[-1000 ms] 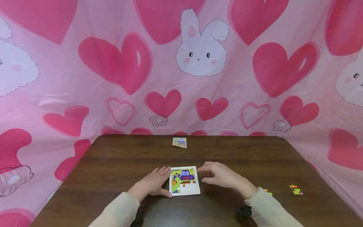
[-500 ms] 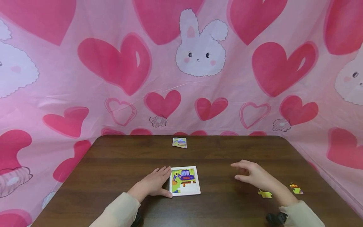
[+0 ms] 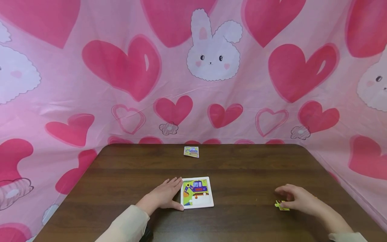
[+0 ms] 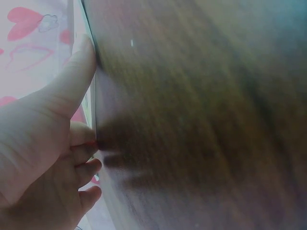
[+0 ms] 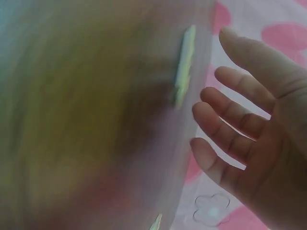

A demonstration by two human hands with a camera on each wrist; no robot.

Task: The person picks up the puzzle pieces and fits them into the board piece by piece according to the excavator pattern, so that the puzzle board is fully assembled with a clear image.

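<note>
In the head view a white-framed jigsaw tray [image 3: 211, 203] lies mid-table, its picture of a purple digger partly filled in and the lower right bare white. My left hand [image 3: 164, 195] rests along its left edge, fingers extended and thumb at the lower corner. Over on the right, my right hand [image 3: 300, 200] hovers above a yellow-green puzzle piece [image 3: 282, 205], its fingers loosely bent. The right wrist view has that puzzle piece [image 5: 184, 67] flat on the table, with a gap between it and the fingertips [image 5: 201, 146]. A second puzzle piece [image 5: 156, 223] shows at that view's bottom edge.
A small picture card [image 3: 191, 152] of a digger lies near the far edge of the dark wooden table [image 3: 136, 164]. Behind the table hangs a pink cloth [image 3: 260, 80] printed with hearts and rabbits.
My right hand has moved from the tray's right side out to the loose piece on the right and now covers most of the farther piece. The left hand has stayed put.
</note>
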